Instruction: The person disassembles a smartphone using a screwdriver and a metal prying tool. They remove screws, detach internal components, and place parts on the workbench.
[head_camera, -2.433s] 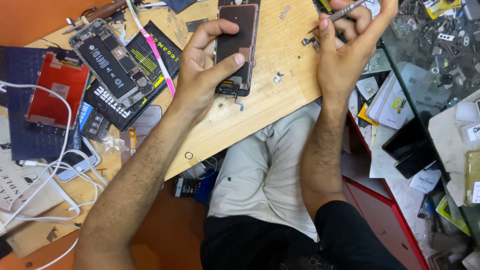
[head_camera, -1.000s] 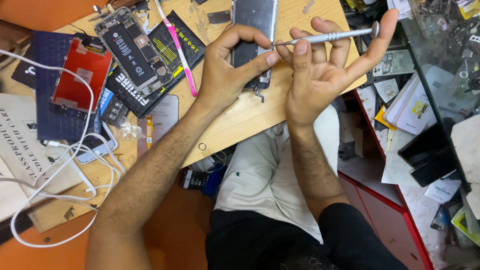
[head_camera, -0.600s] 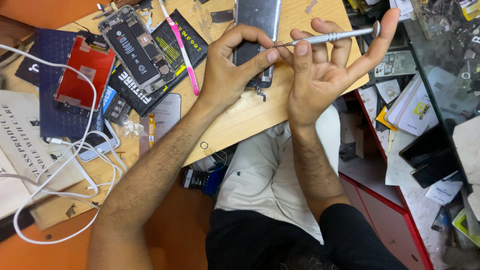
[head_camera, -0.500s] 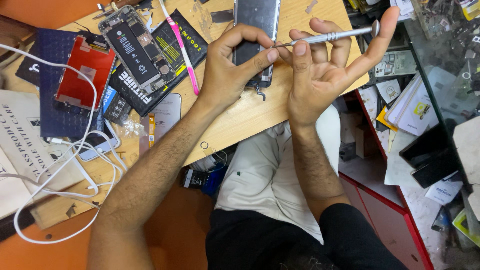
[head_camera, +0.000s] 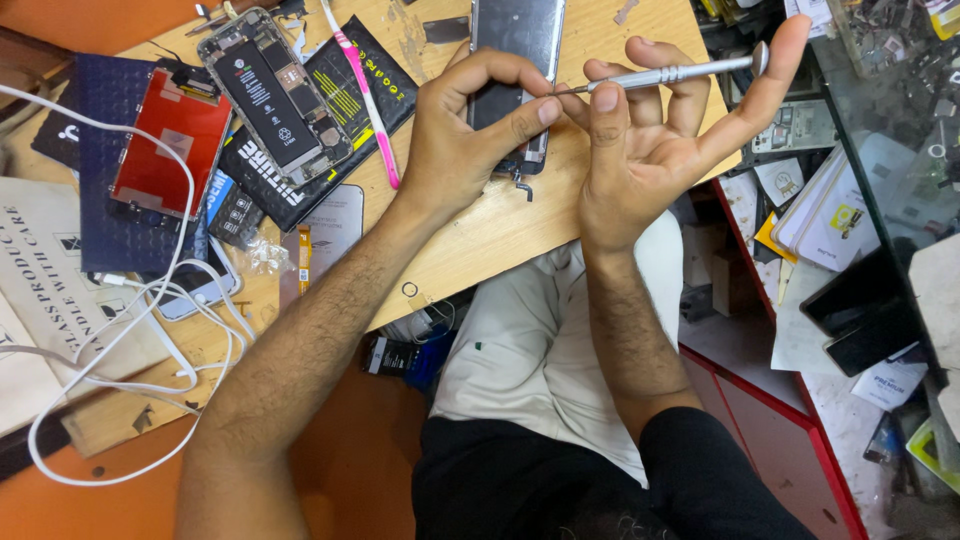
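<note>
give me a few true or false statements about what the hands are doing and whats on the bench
1. The right hand holds a metal screwdriver. True.
2. The left hand rests on a dark phone panel. True.
3. The screwdriver tip points away from the left hand. False: its tip points toward the left thumb, beside the panel's edge.
4. A pink toothbrush lies on the wooden board. True.
5. The opened phone with its battery showing sits to the right of both hands. False: it lies to their left, near a red screen part.
</note>
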